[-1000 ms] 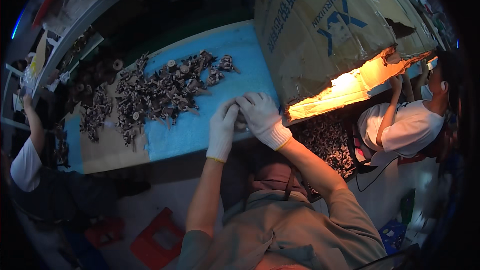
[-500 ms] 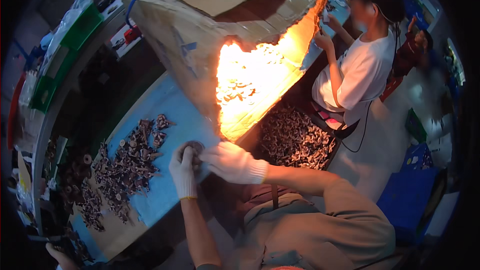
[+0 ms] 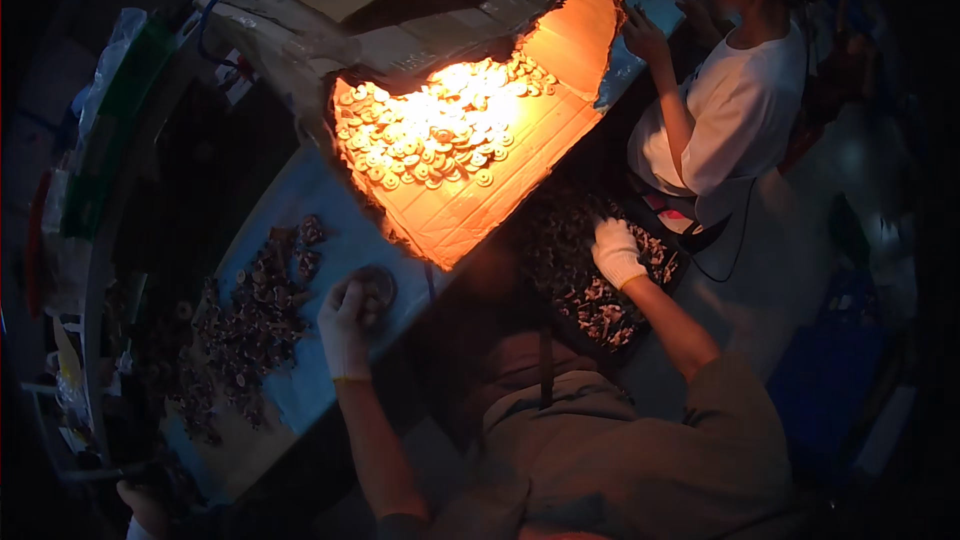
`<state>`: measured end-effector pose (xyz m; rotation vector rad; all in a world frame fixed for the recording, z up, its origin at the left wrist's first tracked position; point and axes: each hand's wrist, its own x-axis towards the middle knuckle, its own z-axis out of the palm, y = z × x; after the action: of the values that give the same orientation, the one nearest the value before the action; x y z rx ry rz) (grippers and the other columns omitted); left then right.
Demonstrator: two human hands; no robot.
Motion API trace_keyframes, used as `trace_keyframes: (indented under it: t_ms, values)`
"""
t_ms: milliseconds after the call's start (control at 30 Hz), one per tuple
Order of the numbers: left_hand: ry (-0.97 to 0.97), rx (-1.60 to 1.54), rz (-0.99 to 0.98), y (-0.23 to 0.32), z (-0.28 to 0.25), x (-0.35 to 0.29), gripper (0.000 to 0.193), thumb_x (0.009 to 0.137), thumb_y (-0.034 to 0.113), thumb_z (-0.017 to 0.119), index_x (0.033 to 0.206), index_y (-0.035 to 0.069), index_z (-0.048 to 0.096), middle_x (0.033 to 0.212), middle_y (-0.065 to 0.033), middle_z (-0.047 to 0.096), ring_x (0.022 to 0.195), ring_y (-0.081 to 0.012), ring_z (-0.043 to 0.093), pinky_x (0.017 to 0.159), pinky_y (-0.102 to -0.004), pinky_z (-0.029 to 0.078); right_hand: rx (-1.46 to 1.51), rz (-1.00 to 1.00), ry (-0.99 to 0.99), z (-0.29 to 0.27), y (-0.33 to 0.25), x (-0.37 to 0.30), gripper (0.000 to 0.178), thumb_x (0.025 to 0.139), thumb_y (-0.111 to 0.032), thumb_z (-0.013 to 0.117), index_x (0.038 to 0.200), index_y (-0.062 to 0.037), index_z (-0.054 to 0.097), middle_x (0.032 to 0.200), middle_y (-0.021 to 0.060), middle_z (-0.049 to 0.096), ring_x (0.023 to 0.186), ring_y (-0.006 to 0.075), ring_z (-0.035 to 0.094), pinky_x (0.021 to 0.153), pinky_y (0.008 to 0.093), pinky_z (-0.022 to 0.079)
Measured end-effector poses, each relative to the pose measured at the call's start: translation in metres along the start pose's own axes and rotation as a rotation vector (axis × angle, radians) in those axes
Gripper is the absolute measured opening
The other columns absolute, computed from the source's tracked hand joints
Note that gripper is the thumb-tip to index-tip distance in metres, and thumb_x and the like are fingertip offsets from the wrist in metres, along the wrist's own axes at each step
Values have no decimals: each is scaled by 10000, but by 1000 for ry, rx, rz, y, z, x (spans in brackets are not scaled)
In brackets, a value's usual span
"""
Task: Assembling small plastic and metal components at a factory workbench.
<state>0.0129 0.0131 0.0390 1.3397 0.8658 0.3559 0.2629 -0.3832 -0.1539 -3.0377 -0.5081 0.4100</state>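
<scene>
The scene is dim overall; one hot orange glow blazes inside the open cardboard box (image 3: 470, 140), overexposing its contents, while fisheye edges bend and fall black.

Bare blue table (image 3: 300, 202) lies between mushroom heap (image 3: 250, 325) and lit box (image 3: 470, 155)

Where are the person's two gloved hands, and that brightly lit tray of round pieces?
left hand (image 3: 345, 325), head view, back of the white glove.
right hand (image 3: 615, 250), head view, back of the glove, over a dark heap.
lit tray (image 3: 470, 215), head view, bare orange floor.
</scene>
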Motion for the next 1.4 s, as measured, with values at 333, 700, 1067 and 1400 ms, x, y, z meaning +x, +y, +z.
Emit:
trace_keyframes:
  t_ms: [333, 700, 1067, 1400]
  values:
    - [-49, 332, 223, 4, -10, -6, 388, 1146, 255, 527, 1387, -21, 656, 1139, -59, 715, 871, -91, 640, 704, -226, 499, 1038, 82, 27, -37, 41, -24, 377, 965, -142, 739, 1311, 3, 699, 1234, 168, 737, 1129, 257, 715, 965, 359, 576]
    - [374, 142, 280, -5, 23, -109, 376, 1131, 225, 546, 1384, -40, 630, 1227, -117, 702, 989, -144, 670, 825, -308, 556, 2096, -168, -575, -120, -74, -91, 384, 1040, -80, 690, 1397, 26, 598, 1215, 152, 705, 1026, 232, 741, 871, 354, 647]
    - [-142, -480, 15, -40, 36, -135, 680, 1060, 129, 652, 1645, -21, 340, 1376, -144, 619, 1136, -165, 667, 953, -299, 564, 1241, -969, -90, -150, -228, -147, 320, 943, 35, 751, 1252, -17, 690, 1150, 136, 727, 1050, 239, 742, 899, 336, 606]
    - [-684, -917, -297, -67, -18, -106, 353, 1023, 166, 623, 1343, 17, 633, 992, -31, 669, 700, -89, 600, 540, -235, 431, 302, -1592, -73, -226, -273, -122, 501, 805, -353, 880, 1210, -98, 730, 1347, 134, 656, 1193, 367, 638, 1019, 478, 524]
